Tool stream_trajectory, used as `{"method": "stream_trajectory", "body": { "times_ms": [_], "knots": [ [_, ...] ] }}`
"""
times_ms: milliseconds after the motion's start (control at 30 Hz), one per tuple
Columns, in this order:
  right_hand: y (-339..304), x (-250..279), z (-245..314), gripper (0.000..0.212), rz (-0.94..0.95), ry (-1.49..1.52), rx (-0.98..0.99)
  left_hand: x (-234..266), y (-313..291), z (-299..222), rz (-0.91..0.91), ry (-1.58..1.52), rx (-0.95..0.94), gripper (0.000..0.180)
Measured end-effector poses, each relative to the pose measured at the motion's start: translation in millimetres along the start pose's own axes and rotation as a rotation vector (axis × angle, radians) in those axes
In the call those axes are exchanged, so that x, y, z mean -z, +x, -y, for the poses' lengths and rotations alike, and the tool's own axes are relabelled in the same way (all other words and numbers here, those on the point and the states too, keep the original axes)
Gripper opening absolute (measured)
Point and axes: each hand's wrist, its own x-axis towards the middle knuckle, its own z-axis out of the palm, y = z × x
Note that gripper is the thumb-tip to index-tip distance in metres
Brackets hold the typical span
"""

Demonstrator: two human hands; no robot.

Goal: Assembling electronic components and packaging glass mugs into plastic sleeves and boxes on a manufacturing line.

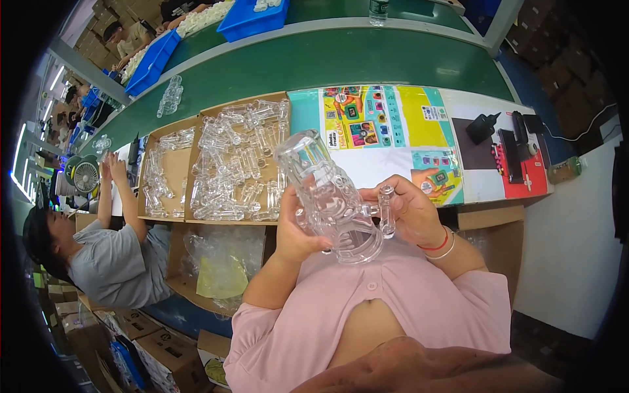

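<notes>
Before my chest, my left hand (pixel 292 230) is wrapped round the side of a large see-through vessel (pixel 331 196). The vessel is tilted, its thick round end toward me and rings and tubes moulded along it. At its right side, my right hand (pixel 417 213) pinches a small see-through tube with knobbed ends (pixel 387 216). This tube is upright and very close to the vessel; whether it is joined to it I cannot tell. A cardboard tray (pixel 189 171) beyond my left hand holds many similar small tubes in two compartments.
Printed colourful sheets (pixel 419 118) cover the table ahead. At the right lie a black dropper bottle (pixel 483 128) and a phone (pixel 511 157). Another see-through piece (pixel 171 97) rests on the green table (pixel 393 59). A co-worker (pixel 118 255) sits at left, beside a carton with plastic bags (pixel 223 275).
</notes>
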Motion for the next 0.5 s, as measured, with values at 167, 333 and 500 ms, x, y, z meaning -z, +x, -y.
{"method": "stream_trajectory", "body": {
  "times_ms": [167, 333, 500],
  "knots": [
    [0.2, 2.9, 3.8, 0.030, 0.035, -0.022, 0.083, -7.2, -8.5, -9.3, 0.010, 0.244, -0.158, 0.100],
    [-6.0, 8.0, -0.8, 0.025, 0.036, -0.154, 0.118, -3.7, -10.5, -7.2, 0.072, 0.457, -0.173, 0.099],
    [-8.9, 5.4, 0.2, 0.023, 0.003, -0.228, 0.107, -10.5, -10.7, -11.4, 0.075, 0.565, -0.259, 0.098]
  ]
}}
